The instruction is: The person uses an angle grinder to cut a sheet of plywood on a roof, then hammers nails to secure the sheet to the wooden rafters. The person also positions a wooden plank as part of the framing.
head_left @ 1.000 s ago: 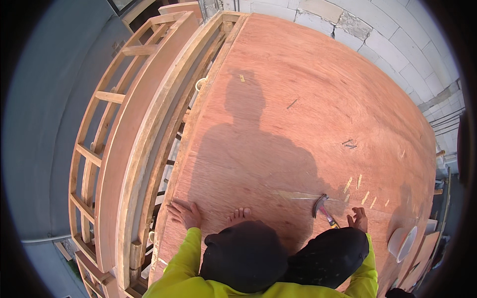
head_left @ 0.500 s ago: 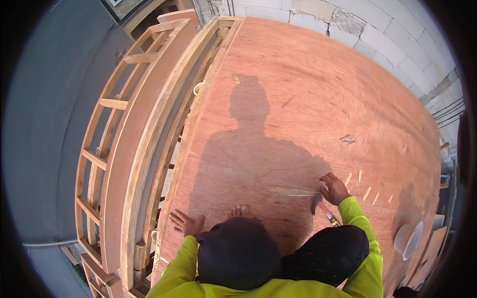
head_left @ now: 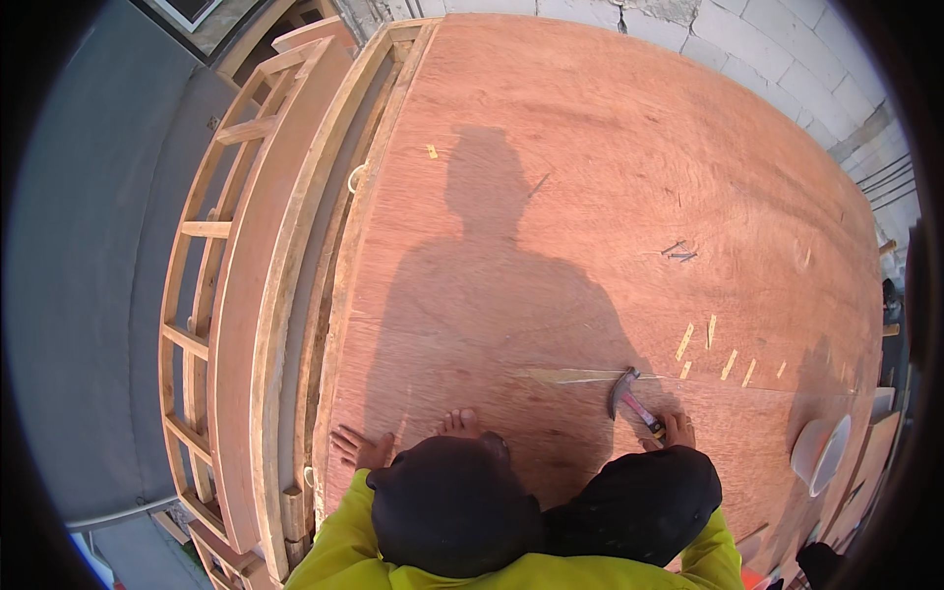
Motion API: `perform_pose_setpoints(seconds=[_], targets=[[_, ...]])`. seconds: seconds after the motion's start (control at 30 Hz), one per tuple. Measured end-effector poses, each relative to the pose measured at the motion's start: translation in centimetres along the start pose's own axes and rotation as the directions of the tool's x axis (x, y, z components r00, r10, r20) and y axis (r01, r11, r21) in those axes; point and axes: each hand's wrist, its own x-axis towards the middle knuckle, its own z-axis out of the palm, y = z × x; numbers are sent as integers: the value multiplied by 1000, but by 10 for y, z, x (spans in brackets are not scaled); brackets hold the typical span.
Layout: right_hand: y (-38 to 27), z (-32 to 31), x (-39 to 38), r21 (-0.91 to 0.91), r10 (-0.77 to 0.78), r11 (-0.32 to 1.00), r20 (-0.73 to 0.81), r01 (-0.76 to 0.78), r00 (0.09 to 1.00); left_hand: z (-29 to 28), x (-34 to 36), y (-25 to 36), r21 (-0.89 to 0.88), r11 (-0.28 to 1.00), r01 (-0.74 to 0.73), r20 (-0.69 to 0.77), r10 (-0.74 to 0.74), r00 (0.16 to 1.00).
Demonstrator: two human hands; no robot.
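My left hand (head_left: 361, 448) lies flat with spread fingers on the reddish plywood sheet (head_left: 551, 295), beside my bare foot (head_left: 459, 423). At the handle end of a claw hammer (head_left: 639, 405), my right hand (head_left: 677, 431) has its fingers curled round the grip; my dark-clothed knee partly hides that hand. The hammer's head points away from me, near a pale splintered strip (head_left: 565, 376) in the plywood. Several narrow yellowish strips (head_left: 729, 365) lie to the right of the hammer. Farther off are a few dark nails (head_left: 678, 252).
Timber frames (head_left: 206, 229) stand along the left edge of the plywood. A white tub (head_left: 821, 455) lies tilted at the right. A pale block wall (head_left: 777, 59) rises at the far side. One more nail (head_left: 538, 185) lies near my shadow's head.
My right hand has drawn back from the splintered strip to the hammer's handle. A short yellowish strip shows near where that hand was. My left hand stays on the plywood; the view has shifted slightly.
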Motion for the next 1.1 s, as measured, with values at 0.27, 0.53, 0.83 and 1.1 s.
perform_pose_setpoints(seconds=[0.27,0.53,0.83,1.1], targets=[[10,-5,-4,215,119,968,80,-133,990,-75,6,123,155,977,-147,-19,152,988],[-123,-105,178,331,-31,942,264,-60,964,-126,141,430,255,763,-594,-240,645,726],[-236,-123,271,256,46,957,319,-133,947,-135,203,552,105,810,-577,-357,572,739],[-310,-138,315,310,-73,951,237,-4,969,-136,205,547,5,783,-622,-342,586,735]])
